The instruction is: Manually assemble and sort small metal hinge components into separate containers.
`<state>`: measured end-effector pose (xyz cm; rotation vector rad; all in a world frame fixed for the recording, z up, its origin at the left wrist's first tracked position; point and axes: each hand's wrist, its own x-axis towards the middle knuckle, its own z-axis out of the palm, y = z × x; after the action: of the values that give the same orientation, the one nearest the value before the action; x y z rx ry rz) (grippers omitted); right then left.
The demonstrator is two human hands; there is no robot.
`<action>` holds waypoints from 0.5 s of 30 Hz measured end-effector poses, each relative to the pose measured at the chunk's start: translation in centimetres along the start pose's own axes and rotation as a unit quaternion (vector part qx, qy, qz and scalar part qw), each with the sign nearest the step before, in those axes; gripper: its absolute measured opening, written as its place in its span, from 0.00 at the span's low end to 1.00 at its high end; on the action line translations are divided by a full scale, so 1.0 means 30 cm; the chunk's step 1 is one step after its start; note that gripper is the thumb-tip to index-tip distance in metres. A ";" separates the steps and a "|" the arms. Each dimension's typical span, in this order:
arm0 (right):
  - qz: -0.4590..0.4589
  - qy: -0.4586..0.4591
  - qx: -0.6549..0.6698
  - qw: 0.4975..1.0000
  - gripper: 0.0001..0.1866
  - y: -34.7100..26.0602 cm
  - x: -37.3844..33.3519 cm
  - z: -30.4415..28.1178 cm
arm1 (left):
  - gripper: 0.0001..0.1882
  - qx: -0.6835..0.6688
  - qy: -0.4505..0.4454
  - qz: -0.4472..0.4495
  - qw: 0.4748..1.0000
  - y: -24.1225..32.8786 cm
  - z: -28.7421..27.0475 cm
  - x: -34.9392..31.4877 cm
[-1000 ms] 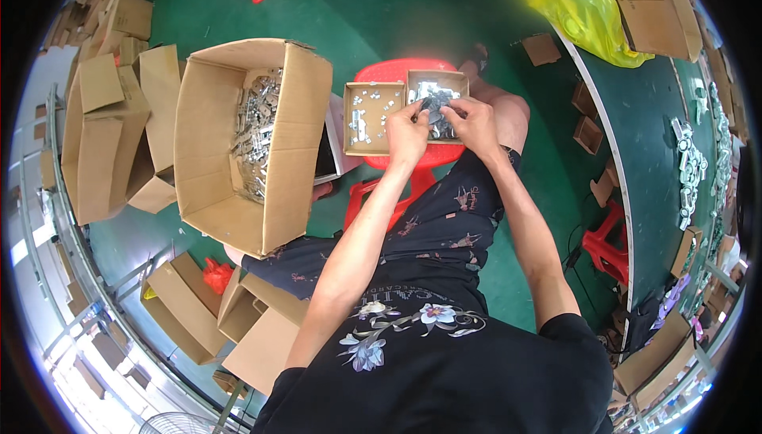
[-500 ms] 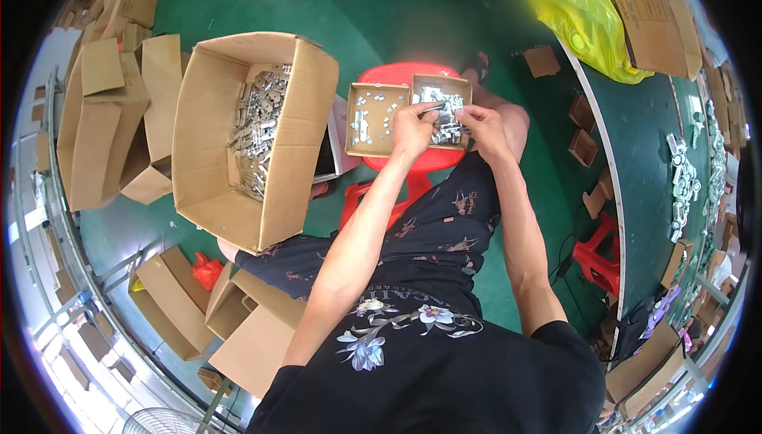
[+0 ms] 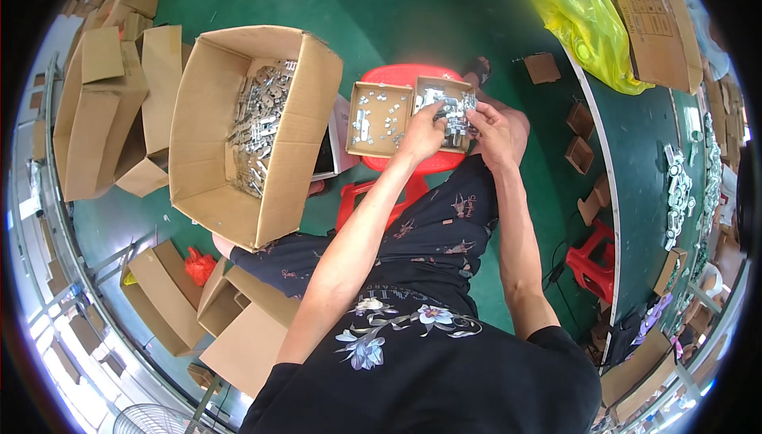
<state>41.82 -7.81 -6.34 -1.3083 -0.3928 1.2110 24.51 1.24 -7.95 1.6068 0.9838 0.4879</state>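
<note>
Two shallow cardboard trays rest side by side on a red plastic stool point(image 3: 401, 74). Small silvery metal pieces lie scattered in the left tray point(image 3: 381, 94); the right tray point(image 3: 444, 82) is heaped with larger shiny metal parts point(image 3: 451, 107). My left hand point(image 3: 424, 132) reaches over the right tray's near left side, fingers curled down among the parts; whatever is between the fingertips is too small to make out. At that tray's right edge, my right hand point(image 3: 494, 131) pinches a small metal part between thumb and fingers.
A big open carton point(image 3: 298, 140) with many metal pieces inside stands at my left, beside my leg. More cartons point(image 3: 163, 295) sit behind it. On the right runs a green-topped table point(image 3: 635, 148) with metal parts and a yellow-green plastic bag point(image 3: 583, 29). A red stool point(image 3: 591, 263) is beside it.
My left hand has shifted slightly right and lower, its fingers now down among the parts. The right hand has moved a little right, to the tray's edge. The view has shifted slightly.
</note>
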 end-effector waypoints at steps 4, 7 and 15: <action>-0.046 0.011 -0.023 0.999 0.11 0.015 -0.003 0.085 | 0.24 -0.021 0.002 0.016 1.000 0.009 -0.012 -0.032; -0.083 0.039 -0.018 0.996 0.09 0.033 -0.007 0.157 | 0.21 -0.281 0.044 -0.174 0.943 0.013 -0.037 -0.058; -0.161 -0.010 -0.326 0.931 0.18 0.165 -0.012 0.506 | 0.23 -0.599 0.222 -0.196 0.744 -0.105 -0.209 -0.039</action>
<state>27.25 -1.26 -5.97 -1.7052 -1.0475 0.8347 18.05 4.10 -8.94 0.0923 0.9652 0.9642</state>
